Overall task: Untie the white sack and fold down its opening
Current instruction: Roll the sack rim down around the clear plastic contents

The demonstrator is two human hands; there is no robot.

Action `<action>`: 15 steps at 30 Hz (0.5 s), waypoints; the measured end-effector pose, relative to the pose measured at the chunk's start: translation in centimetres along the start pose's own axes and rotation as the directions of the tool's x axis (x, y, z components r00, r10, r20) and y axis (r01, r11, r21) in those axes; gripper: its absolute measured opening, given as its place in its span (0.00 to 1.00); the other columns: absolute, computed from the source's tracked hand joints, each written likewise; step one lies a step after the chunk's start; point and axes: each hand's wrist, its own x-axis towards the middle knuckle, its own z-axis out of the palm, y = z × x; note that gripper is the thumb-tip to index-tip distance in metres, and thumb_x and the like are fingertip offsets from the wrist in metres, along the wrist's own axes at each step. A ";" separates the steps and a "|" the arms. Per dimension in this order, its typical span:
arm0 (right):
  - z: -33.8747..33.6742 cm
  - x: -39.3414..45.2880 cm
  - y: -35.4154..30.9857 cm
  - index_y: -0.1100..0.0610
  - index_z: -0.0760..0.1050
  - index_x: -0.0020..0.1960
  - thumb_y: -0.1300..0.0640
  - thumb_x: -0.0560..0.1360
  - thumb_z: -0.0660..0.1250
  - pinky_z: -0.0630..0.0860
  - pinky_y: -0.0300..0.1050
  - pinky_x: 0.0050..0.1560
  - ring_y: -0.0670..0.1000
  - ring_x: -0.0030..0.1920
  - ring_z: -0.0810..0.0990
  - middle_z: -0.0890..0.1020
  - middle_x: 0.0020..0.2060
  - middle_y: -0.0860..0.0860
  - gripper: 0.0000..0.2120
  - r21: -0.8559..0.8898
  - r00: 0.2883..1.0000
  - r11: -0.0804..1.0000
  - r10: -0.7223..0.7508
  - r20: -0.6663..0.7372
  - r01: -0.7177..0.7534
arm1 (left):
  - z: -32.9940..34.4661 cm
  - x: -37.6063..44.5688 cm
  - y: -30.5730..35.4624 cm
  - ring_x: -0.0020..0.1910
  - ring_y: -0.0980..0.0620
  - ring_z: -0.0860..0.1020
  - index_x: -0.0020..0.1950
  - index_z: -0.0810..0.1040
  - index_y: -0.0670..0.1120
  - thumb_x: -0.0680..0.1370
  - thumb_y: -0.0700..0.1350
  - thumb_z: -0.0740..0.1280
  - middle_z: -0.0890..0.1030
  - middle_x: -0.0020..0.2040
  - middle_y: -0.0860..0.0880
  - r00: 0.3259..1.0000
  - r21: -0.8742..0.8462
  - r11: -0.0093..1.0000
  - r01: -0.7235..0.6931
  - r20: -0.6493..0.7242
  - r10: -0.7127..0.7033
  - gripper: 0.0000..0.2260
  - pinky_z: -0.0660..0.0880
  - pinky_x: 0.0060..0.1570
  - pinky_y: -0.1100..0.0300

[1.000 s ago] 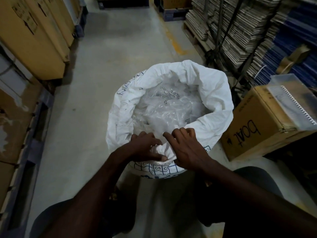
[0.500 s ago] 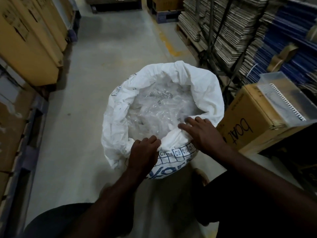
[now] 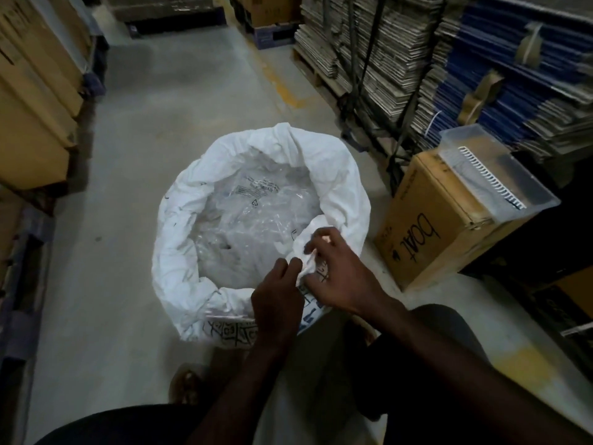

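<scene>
1. In the middle of the head view, a large white woven plastic sack stands upright on the grey concrete floor, its mouth wide open and its rim rolled outward into a thick collar all the way round.
2. Inside the sack lie crumpled clear plastic bags, some with small dark print on them.
3. At the lower right part of the collar, the left hand has its fingers curled and pinches a bunched fold of the white fabric.
4. Just to its right, the right hand also grips the same fold, thumb and fingertips bent round the cloth; the two hands nearly touch.
5. Below the hands, blue grid printing shows on the sack's outer wall.
6. At the right of the frame, a brown cardboard box with handwritten black lettering sits near the sack, and a clear plastic tray rests on its top.
7. In the upper right, strapped stacks of flattened cardboard fill the racks.
</scene>
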 end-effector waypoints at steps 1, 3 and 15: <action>-0.2 0.0 0.0 0.53 0.72 0.64 0.50 0.72 0.74 0.81 0.50 0.51 0.52 0.52 0.80 0.66 0.67 0.49 0.23 0.025 0.990 0.996 0.087 -0.111 -0.085 | 0.5 -0.4 0.5 0.37 0.42 0.80 0.55 0.79 0.51 0.62 0.31 0.70 0.77 0.46 0.49 1.000 0.016 1.000 0.011 -0.023 -0.010 0.25 0.74 0.29 0.50; -0.4 1.3 0.4 0.52 0.67 0.70 0.41 0.72 0.76 0.81 0.52 0.56 0.57 0.59 0.80 0.62 0.72 0.52 0.33 0.080 0.910 0.950 0.312 -0.274 -0.302 | 1.3 -1.1 1.5 0.36 0.42 0.78 0.52 0.79 0.49 0.60 0.30 0.71 0.76 0.44 0.48 0.999 0.020 0.999 0.029 -0.026 -0.028 0.24 0.72 0.29 0.50; 2.4 5.0 2.5 0.56 0.63 0.77 0.69 0.70 0.72 0.75 0.46 0.57 0.60 0.62 0.79 0.72 0.69 0.60 0.39 0.266 0.796 0.797 0.589 -0.143 -0.542 | 0.8 -3.4 1.1 0.56 0.53 0.79 0.65 0.77 0.53 0.80 0.51 0.69 0.77 0.59 0.54 0.904 -0.415 0.893 -0.176 0.290 0.313 0.14 0.80 0.53 0.50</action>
